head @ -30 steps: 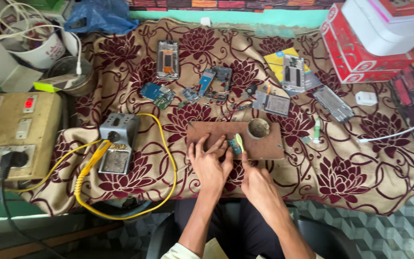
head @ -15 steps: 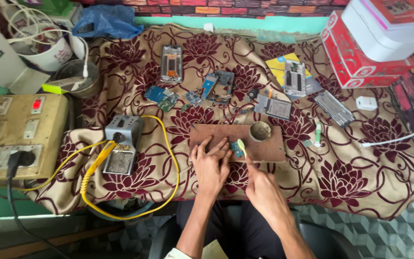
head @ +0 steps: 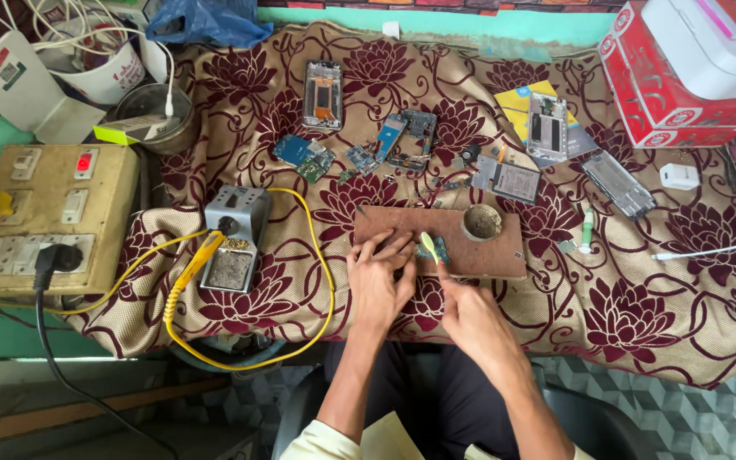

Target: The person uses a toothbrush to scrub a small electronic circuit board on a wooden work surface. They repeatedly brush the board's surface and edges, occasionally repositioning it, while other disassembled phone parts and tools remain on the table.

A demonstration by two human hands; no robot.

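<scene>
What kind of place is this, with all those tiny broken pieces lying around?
Probably a phone repair bench. Opened phone frames and small circuit boards lie on the flowered cloth, and a soldering iron stand sits left of the person's hands.

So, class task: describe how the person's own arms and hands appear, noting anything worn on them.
Both forearms are bare from elbow to wrist. The left hand and right hand wear no gloves, rings or watch that I can see. Pale cream sleeve edges show near the elbows at the bottom.
</scene>
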